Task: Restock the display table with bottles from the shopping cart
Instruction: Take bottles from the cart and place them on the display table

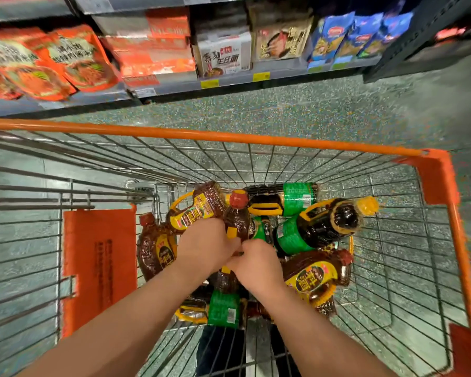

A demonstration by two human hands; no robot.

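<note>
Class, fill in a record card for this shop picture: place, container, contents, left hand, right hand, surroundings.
place: shop aisle
container: wire cart with orange rim
contents: dark bottles lying in a heap, some green-labelled, some yellow-labelled
left hand: on the red-capped bottle
right hand: beside the left, fingers curled among the bottles; what it holds is hidden
surroundings: shelf of packets beyond the cart

Both forearms are cut off by the bottom edge. The fingers of the left hand (206, 247) and the right hand (256, 263) are folded out of sight among the bottles, so what is gripped cannot be made out. The red-capped bottle (237, 216) is covered below its shoulder by the hands. The shopping cart (201, 137) is cropped at the left, right and bottom edges. The shelf packets (52, 61) are blurred, their print unreadable, and are cut off at the top edge. Small print on the bottle labels is too fine to be read.
</note>
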